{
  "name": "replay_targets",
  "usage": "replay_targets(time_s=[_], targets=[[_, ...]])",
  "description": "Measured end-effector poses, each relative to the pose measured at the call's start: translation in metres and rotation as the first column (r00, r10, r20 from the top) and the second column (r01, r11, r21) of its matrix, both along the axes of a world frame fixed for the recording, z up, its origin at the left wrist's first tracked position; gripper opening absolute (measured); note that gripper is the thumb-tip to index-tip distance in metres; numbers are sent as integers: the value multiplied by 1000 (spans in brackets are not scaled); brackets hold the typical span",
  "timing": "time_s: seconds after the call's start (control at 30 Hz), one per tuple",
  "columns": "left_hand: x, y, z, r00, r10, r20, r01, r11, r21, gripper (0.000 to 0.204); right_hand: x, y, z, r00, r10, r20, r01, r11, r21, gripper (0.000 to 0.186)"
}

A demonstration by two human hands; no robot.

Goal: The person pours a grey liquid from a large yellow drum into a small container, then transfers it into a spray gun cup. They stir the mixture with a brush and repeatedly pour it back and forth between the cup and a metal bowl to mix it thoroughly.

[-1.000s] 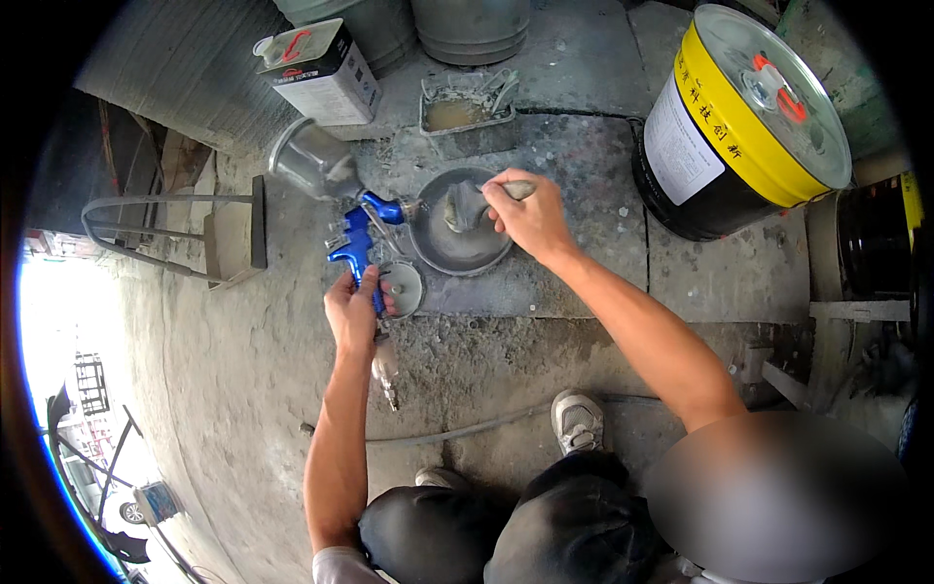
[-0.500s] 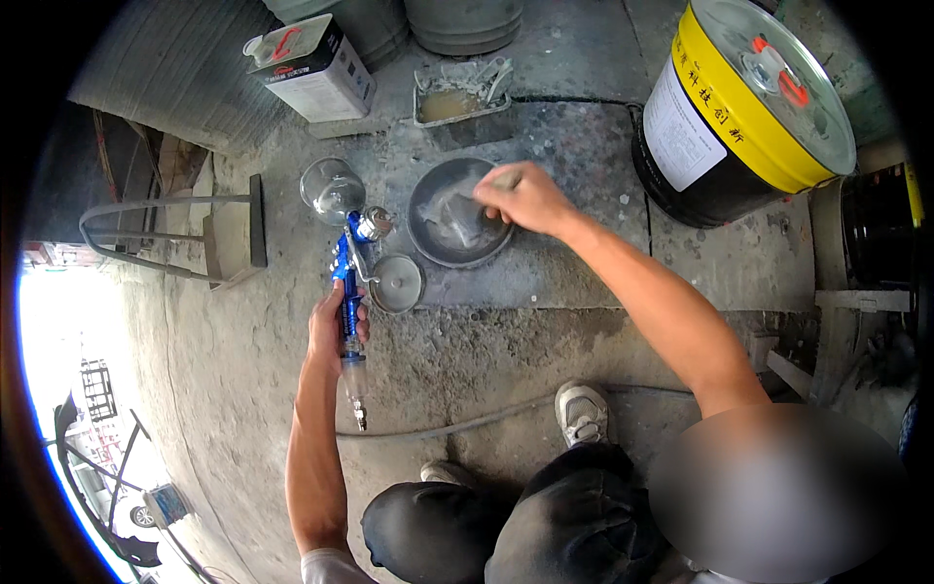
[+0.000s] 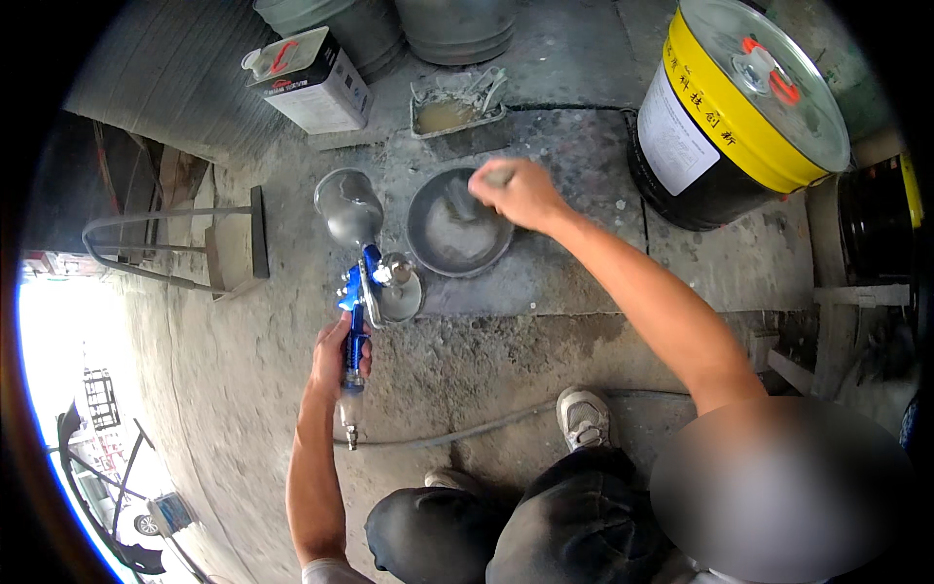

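Note:
My left hand (image 3: pixel 341 352) is closed round the handle of a blue spray gun (image 3: pixel 355 331). A silvery, open-topped cup (image 3: pixel 352 216) is fixed to the gun's far end and looks tilted. Beyond my left hand, a round metal lid (image 3: pixel 404 300) lies on the ground, partly covered by the gun. My right hand (image 3: pixel 520 195) grips what looks like a brush (image 3: pixel 461 201), its tan handle end showing above the fist and its blurred head over the far part of a dark round basin (image 3: pixel 418 247). Cloudy grey liquid (image 3: pixel 465 240) covers the basin's bottom.
A rectangular tub (image 3: pixel 457 127) of murky liquid stands beyond the basin. Farther left is a white and black can (image 3: pixel 326 92), with grey buckets (image 3: pixel 457 29) behind. At right stands a large yellow and black drum (image 3: pixel 739 127). A metal frame (image 3: pixel 258 234) is at left; a hose (image 3: pixel 486 425) crosses near my shoes.
The spray gun has moved slightly nearer to me, and its cup has tipped so its side shows more. My right hand has shifted a little, moving the brush head toward the basin's far side.

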State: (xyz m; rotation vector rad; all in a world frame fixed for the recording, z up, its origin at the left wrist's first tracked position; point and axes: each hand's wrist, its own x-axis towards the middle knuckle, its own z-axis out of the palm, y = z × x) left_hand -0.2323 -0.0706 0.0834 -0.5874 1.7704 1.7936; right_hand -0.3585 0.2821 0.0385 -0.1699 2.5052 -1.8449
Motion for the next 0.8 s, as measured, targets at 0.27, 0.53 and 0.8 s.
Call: replay_targets(time_s=[0.27,0.53,0.8], targets=[[21,-15,19,994,-106,39,103,992,66,45,22,1,-3,918,384,-97,-316,858,404,31],[27,-9,26,989,-142,53,121,952,282,47,-6,-5,94,983,183,19,-152,866,-476,33],[35,15,23,975,-48,216,-134,649,749,42,-37,6,65,987,-112,115,151,887,-436,31]])
